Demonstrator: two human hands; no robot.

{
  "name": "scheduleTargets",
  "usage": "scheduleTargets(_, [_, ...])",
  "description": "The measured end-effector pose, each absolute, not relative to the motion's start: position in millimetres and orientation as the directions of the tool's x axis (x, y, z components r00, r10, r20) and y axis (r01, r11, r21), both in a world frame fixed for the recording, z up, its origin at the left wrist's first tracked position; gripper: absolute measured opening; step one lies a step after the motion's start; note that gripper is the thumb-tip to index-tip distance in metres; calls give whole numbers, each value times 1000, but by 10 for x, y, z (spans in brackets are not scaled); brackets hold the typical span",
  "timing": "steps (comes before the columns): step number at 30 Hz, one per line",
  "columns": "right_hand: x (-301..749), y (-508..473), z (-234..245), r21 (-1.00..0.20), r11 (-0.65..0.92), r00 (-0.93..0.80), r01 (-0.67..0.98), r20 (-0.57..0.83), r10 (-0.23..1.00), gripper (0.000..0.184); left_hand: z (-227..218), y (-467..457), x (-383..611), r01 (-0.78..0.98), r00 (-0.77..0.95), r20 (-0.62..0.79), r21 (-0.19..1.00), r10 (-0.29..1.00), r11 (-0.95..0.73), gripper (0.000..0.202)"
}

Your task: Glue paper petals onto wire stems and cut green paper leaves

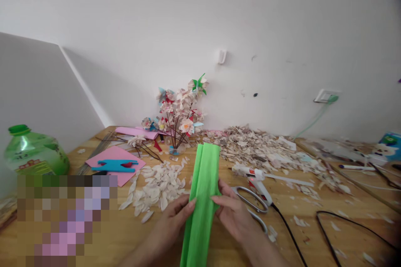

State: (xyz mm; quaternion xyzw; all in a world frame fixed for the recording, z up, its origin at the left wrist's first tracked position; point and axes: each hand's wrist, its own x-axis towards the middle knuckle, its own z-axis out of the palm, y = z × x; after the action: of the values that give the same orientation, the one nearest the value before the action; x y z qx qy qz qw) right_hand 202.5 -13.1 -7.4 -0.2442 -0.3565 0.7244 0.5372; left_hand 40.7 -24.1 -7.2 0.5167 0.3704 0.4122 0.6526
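A long folded strip of bright green crepe paper (205, 192) is held up over the wooden table, its lower end running out of view at the bottom. My left hand (178, 215) grips its left edge, thumb on the front face. On the opposite edge, my right hand (231, 209) pinches the paper, with fingers partly hidden behind it. Grey-handled scissors (253, 201) lie just beyond my right hand, beside a white glue gun (258, 181) with a black cord. Left of the paper spreads a pile of pale dried petals (159, 185).
Handmade flowers on brown stems (181, 110) stand at the back, near a heap of petal scraps (253, 148). Pink sheets (106, 157) carry a blue cut-out piece (114, 166). A green bottle (34, 150) stands at the left. A pixelated patch covers the lower left.
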Motion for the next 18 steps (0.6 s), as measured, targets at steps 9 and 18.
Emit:
scheduleTargets(9, [1940, -153, -109, -891, -66, -148, -449, 1, 989, 33, -244, -217, 457, -255, 408, -45, 953, 912, 162, 36])
scheduleTargets(18, [1968, -74, -236, -981, 190, 56, 31, 191, 980, 24, -244, -203, 493, -329, 337, -188, 895, 922, 303, 32])
